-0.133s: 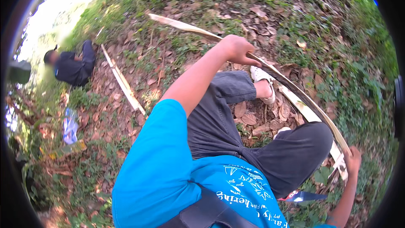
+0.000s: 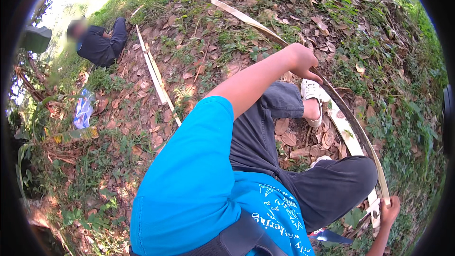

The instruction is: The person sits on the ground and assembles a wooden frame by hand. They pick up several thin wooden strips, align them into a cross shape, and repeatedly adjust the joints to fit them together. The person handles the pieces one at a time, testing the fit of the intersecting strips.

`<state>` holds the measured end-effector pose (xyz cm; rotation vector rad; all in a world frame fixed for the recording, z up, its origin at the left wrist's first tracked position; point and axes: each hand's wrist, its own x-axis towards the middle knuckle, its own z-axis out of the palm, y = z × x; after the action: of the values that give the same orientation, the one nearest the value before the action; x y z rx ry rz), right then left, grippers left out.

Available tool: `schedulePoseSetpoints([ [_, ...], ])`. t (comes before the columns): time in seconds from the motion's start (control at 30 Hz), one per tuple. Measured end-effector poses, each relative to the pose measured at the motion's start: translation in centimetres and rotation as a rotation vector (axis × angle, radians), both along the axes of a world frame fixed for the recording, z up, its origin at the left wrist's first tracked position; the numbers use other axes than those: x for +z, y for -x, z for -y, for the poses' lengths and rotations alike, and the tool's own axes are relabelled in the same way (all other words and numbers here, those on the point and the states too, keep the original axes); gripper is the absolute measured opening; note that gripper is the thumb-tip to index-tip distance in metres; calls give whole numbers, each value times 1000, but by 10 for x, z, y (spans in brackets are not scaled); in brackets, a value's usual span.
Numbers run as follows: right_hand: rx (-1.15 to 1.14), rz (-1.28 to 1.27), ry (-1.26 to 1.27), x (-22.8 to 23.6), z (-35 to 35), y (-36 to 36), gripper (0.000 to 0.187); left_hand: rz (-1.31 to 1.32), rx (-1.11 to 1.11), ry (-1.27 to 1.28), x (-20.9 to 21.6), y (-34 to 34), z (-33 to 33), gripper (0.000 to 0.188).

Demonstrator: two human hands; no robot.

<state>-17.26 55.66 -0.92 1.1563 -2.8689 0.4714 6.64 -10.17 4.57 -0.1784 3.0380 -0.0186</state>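
A long, bent, pale strip of split wood or bamboo with a dark brown side arcs in front of me, from the far leaves down past my raised knee. My left hand is closed round it near the middle, palm turned down. Close to its near end, my right hand grips the strip between thumb and fingers. Beneath it, on the ground beside my shoe, lies another broad pale strip. A dark blue blade with a red part shows partly beside my thigh.
Two narrow pale strips lie on the leafy ground to the left. A person in dark clothes sits further off at the far left. Nearer are a blue-white plastic bag and a yellow-green leaf. Green plants grow along the right.
The view has turned, so the scene sits differently in the picture. Both hands keep hold of the long strip, and the right hand appears lower.
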Motion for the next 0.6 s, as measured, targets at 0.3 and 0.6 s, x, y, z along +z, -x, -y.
schedulePoseSetpoints([
  [0.3,-221,-132,-86,6,1,-10,46,-230,23,-32,-37,-40,-30,78],
  [0.6,-227,-297,-230,22,23,-23,76,-252,201,-41,-42,-61,-49,78],
])
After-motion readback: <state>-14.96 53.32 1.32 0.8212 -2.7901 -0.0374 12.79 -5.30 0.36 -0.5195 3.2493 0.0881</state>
